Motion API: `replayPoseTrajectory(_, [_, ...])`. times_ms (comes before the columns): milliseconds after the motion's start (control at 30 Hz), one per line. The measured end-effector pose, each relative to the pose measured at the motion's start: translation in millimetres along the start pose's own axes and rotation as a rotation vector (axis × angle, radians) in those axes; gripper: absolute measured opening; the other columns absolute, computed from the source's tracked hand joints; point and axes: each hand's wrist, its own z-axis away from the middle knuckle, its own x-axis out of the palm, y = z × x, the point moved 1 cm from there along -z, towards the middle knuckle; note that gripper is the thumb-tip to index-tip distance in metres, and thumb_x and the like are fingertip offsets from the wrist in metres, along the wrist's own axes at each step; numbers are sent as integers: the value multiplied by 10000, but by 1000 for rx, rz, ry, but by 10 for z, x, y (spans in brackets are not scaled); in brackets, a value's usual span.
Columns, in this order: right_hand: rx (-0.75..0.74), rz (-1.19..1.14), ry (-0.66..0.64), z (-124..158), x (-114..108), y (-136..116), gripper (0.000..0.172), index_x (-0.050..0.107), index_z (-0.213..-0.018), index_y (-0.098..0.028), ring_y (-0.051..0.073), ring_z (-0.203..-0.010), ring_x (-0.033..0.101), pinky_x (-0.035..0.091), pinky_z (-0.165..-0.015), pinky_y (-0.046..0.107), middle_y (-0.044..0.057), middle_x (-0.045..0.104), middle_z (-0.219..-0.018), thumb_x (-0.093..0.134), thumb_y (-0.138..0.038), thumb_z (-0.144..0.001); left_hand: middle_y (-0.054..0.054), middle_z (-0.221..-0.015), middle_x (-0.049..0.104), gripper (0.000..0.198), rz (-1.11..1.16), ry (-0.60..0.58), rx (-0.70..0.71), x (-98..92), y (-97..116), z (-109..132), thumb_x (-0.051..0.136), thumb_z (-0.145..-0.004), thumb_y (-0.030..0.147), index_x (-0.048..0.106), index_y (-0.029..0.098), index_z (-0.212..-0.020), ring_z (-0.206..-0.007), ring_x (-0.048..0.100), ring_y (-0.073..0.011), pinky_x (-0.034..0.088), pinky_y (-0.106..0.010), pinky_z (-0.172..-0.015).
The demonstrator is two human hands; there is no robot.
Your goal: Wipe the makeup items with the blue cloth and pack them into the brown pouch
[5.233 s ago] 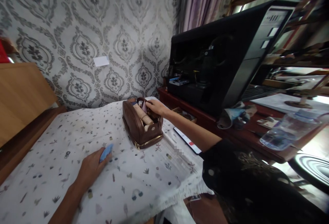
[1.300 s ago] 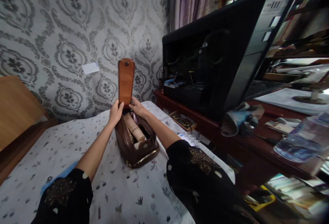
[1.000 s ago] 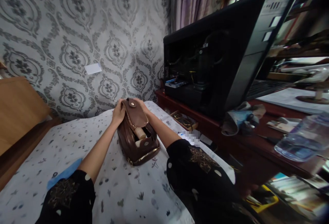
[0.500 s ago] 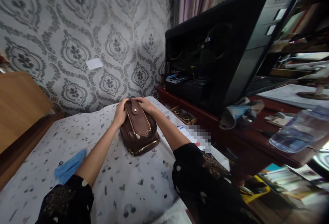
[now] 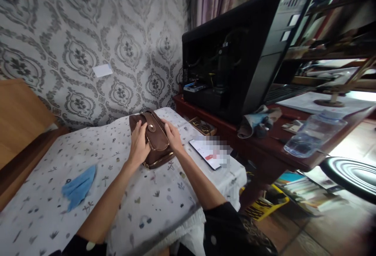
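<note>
A brown leather bag [image 5: 158, 138] with a snap-button flap and gold zips lies on the white patterned cloth [image 5: 164, 209]. My left hand [image 5: 139, 143] rests against the bag's left side, its fingers on the front beside the flap. On the right side, my right hand [image 5: 172, 135] grips the bag's edge, with the thumb near the flap. Both hands hold the bag between them. To the left on the cloth is a crumpled blue cloth [image 5: 79, 187]. A phone [image 5: 204, 154] with a lit screen, partly pixelated, lies right of my right forearm.
A black computer case [image 5: 223, 60] stands on the dark red desk [image 5: 264, 150] at the right. Also on the desk are a clear plastic container [image 5: 314, 134] and a grey cloth bundle [image 5: 255, 123]. A wooden board [image 5: 26, 119] borders the left side.
Both hands have moved down from the bag's top to its sides. The bag now leans back flatter. The view has shifted, and more of the phone shows.
</note>
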Motion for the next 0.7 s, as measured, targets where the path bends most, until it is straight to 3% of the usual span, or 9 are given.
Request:
replayPoseTrajectory(167, [46, -102, 169, 369, 28, -69, 617, 586, -1353, -176, 247, -1373, 491, 323, -1200, 446, 109, 579, -1440, 342, -610, -988, -165, -1606, 311, 669, -6, 22, 38, 21, 51, 129, 517, -837, 184, 351, 184, -1485, -1510, 249, -316, 228, -536, -1229])
replayPoseTrajectory(400, [-83, 41, 113, 514, 64, -83, 667, 458, -1466, -192, 253, -1464, 350, 245, -1237, 462, 137, 433, -1539, 418, -623, -959, -154, -1623, 285, 645, 32, 66, 29, 93, 27, 158, 485, -887, 225, 332, 203, -1513, -1522, 222, -295, 208, -536, -1235])
replayPoseTrajectory(533, [-75, 85, 126, 525, 76, -86, 602, 434, -1482, -217, 248, -1466, 340, 240, -1237, 475, 128, 410, -1551, 404, -558, -987, -97, -1660, 217, 630, 140, -43, 34, -35, -15, 178, 469, -924, 292, 324, 247, -1536, -1541, 167, -271, 155, -505, -1256])
replayPoseTrajectory(700, [-92, 64, 129, 526, 61, -129, 522, 490, -1434, -212, 237, -1408, 421, 291, -1216, 450, 121, 490, -1487, 395, -494, -1005, -36, -1680, 171, 601, 294, -180, -34, -196, -13, 201, 460, -960, 475, 366, 288, -1524, -1554, 97, -263, 121, -473, -1265])
